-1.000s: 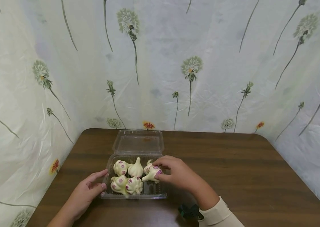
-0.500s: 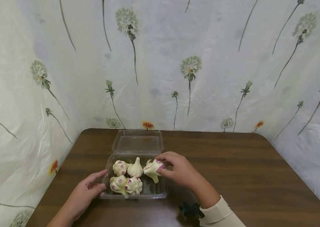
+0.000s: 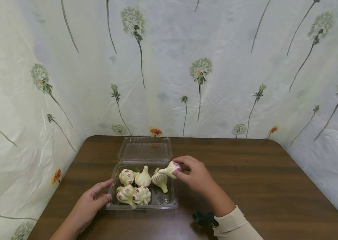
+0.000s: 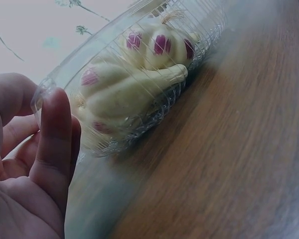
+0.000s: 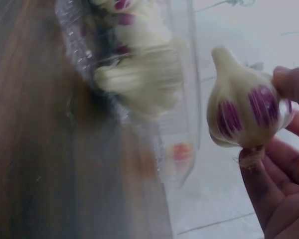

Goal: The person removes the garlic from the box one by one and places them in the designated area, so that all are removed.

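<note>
Gripped one purple-marked garlic bulb between the thumb and fingers of the right hand — raised at the right back corner of the clear plastic container, stem pointing left. Pinched the container's left edge between the thumb and fingers of the left hand. Saw five other bulbs inside — three along the back, two in front. Saw the lid folded open behind, on the brown table, with a dandelion-patterned sheet beyond.

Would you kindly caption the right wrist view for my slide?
Right hand holding a cream, purple-streaked garlic bulb near a clear plastic box.
</note>
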Demonstrator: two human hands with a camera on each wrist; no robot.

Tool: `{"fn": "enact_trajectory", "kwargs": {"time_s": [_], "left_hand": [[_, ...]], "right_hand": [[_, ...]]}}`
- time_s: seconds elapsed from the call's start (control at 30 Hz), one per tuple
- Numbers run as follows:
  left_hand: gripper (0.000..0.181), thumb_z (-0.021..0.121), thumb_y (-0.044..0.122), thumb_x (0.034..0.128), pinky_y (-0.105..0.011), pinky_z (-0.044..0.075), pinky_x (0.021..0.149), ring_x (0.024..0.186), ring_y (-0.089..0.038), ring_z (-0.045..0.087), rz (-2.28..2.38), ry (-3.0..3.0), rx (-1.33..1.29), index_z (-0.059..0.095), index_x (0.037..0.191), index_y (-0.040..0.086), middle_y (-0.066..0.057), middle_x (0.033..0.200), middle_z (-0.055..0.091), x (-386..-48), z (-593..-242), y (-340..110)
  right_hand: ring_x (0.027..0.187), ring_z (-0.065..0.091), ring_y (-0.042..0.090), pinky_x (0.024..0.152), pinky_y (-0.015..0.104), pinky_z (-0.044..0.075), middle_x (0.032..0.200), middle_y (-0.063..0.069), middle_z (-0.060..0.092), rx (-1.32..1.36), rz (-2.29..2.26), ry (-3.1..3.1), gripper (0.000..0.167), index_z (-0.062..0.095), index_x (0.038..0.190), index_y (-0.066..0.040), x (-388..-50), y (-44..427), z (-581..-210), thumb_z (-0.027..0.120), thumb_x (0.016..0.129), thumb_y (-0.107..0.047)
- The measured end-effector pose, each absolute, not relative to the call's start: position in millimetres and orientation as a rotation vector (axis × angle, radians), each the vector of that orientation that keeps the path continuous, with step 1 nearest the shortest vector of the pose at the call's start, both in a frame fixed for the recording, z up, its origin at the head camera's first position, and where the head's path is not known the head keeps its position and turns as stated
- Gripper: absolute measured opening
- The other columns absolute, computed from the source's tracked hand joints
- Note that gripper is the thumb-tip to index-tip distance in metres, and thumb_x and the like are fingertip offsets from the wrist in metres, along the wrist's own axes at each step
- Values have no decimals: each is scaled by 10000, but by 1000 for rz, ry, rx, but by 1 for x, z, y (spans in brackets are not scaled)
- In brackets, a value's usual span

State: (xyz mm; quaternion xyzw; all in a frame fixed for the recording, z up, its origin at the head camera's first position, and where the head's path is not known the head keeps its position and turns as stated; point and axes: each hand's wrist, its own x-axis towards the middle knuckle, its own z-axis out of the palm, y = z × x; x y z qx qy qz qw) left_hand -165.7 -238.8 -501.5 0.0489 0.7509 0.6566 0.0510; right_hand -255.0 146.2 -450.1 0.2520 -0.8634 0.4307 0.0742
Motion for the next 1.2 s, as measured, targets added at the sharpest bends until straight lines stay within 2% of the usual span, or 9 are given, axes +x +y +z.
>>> {"fn": "enact_trajectory", "kwargs": {"time_s": [0.2, 0.37, 0.73, 0.83, 1.0, 1.2], "left_hand": [[560, 679, 100, 1014, -268, 591, 771, 856, -98, 674, 1998, 2288, 143, 492, 1533, 2, -253, 1529, 493, -166, -502, -239], [564, 676, 104, 1016, -270, 591, 771, 848, -100, 670, 1995, 2287, 143, 484, 1535, -6, -249, 1521, 495, -166, -501, -239], [565, 685, 102, 1009, -263, 586, 769, 836, -93, 664, 1993, 2290, 147, 492, 1529, -5, -239, 1547, 479, -167, -500, -238], [571, 692, 111, 1006, -260, 586, 781, 848, -93, 666, 1991, 2279, 147, 494, 1531, 4, -209, 1567, 476, -167, -502, -238], [580, 697, 107, 1002, -261, 588, 767, 841, -94, 663, 2001, 2279, 133, 490, 1533, 0, -142, 1508, 546, -164, -503, -239], [578, 684, 116, 1014, -260, 587, 777, 850, -93, 668, 2011, 2275, 145, 479, 1544, 9, -229, 1537, 493, -165, -503, -239]], "right_hand": [[1102, 679, 164, 921, 370, 612, 1262, -9, 689, 679, 1217, -2559, 342, 732, 1254, -156, -259, 156, -462, 823, 927, -200], [1108, 686, 185, 937, 346, 605, 1245, 22, 694, 593, 1214, -2575, 358, 733, 1251, -118, -260, 164, -467, 833, 914, -186], [1129, 688, 236, 968, 426, 596, 1242, 64, 694, 453, 1233, -2622, 389, 723, 1277, -98, -260, 178, -470, 831, 919, -207], [1128, 690, 241, 968, 421, 595, 1239, 68, 695, 426, 1226, -2631, 387, 722, 1279, -96, -261, 183, -471, 828, 923, -205], [1126, 694, 251, 955, 418, 599, 1251, 81, 692, 433, 1179, -2658, 406, 711, 1301, -89, -262, 187, -473, 817, 936, -232], [1101, 704, 260, 917, 417, 613, 1258, 95, 684, 399, 1119, -2685, 419, 712, 1306, -99, -265, 194, -476, 819, 934, -259]]}}
